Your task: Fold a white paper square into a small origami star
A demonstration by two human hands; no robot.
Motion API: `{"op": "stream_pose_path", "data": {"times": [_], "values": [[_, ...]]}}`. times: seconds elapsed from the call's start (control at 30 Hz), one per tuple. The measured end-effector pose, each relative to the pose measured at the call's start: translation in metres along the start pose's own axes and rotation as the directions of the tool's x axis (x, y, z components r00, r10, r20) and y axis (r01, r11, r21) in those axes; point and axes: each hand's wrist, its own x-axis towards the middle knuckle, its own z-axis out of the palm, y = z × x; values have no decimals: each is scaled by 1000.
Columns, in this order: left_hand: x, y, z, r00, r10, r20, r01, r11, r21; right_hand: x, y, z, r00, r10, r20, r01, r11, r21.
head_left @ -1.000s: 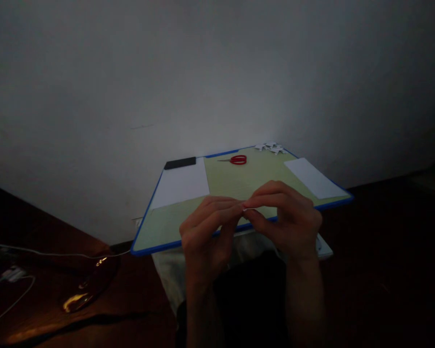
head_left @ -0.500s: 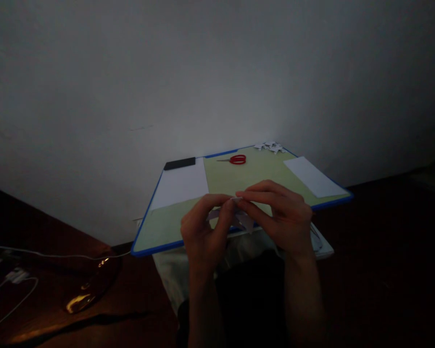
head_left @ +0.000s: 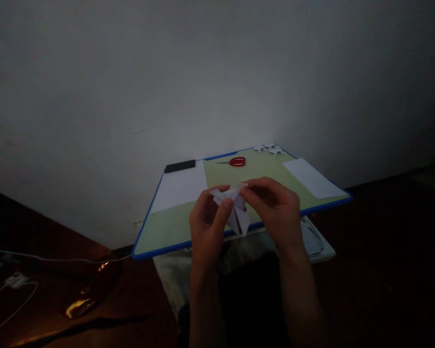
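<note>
A folded white paper figure (head_left: 238, 218) with pointed flaps is held up between both hands, over the near edge of the board (head_left: 166, 229). My left hand (head_left: 208, 227) pinches its left side, the thumb lying across the front of the paper. My right hand (head_left: 277, 208) grips the upper right flap between thumb and fingers. Two lower points of the paper hang down, with a dark gap between them. Parts of the fingers behind the paper are hidden.
On the board lie red-handled scissors (head_left: 236, 162), several folded paper pieces (head_left: 270, 149), a white sheet (head_left: 183, 186), another sheet (head_left: 313, 179) and a dark flat object (head_left: 180, 166). A wall (head_left: 217, 72) rises behind. A white cable (head_left: 58, 257) runs at the left.
The paper figure has turned from a thin edge-on view to show its flaps facing me. My right hand has shifted left and slightly up; my left hand has turned around the paper.
</note>
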Motion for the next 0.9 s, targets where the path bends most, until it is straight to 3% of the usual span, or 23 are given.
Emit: {"op": "stream_pose_path", "data": {"times": [0.1, 0.2, 0.3, 0.43, 0.73, 0.9], "values": [[2, -3, 1, 994, -99, 52, 102, 993, -52, 1, 3, 3, 997, 63, -55, -62, 998, 19], [4, -3, 0, 992, -118, 44, 119, 992, -32, 1, 4, 1, 998, 49, -29, -49, 999, -6], [5, -1, -3, 994, -111, 18, 110, 994, 26, 3, 5, -4, 994, -71, 88, 80, 992, -97], [6, 3, -8, 996, -93, 19, 90, 990, 112, 6, 4, -14, 949, -175, 263, 227, 956, -184], [5, 11, -14, 989, -106, 102, 89, 983, 158, 6, 6, -19, 952, -138, 273, 190, 966, -174], [6, 10, -14, 997, -60, 58, 48, 980, 193, 8, 3, -20, 930, -225, 289, 293, 931, -218]]}}
